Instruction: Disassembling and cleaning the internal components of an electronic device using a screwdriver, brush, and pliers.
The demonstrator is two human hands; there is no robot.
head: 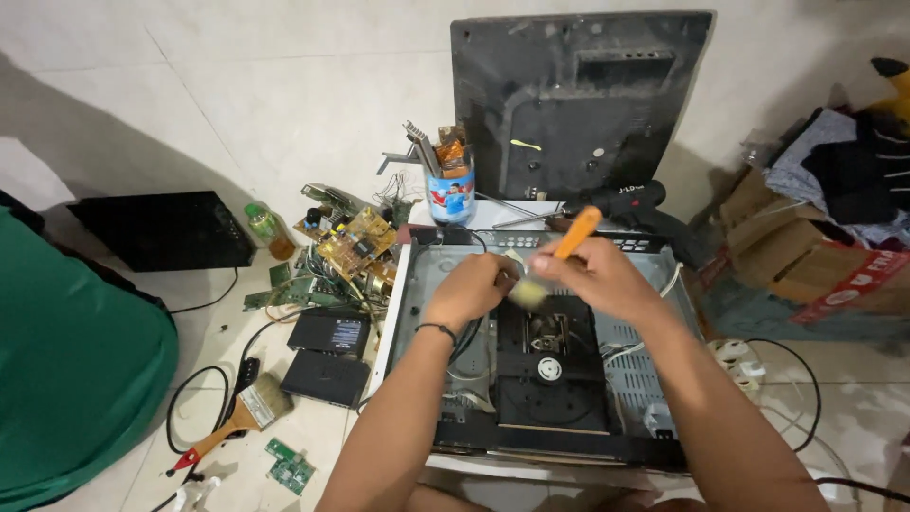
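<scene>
An opened disc player chassis (427, 284) lies on the floor in front of me, with a black drive unit (555, 365) in its middle. My right hand (597, 275) grips a small brush with an orange handle (578, 230); its pale bristles (527, 292) rest over the back of the drive. My left hand (469, 289) is closed just left of the bristles and seems to touch them. A dark band circles my left wrist.
Loose circuit boards (351, 242) pile up left of the chassis, beside two small black boxes (327, 356) and a wide paintbrush (251, 408). A black monitor back (573, 104) leans on the wall. A can (452, 194), a heat gun (621, 201), cardboard boxes (806, 256) and a green cloth (76, 370) surround me.
</scene>
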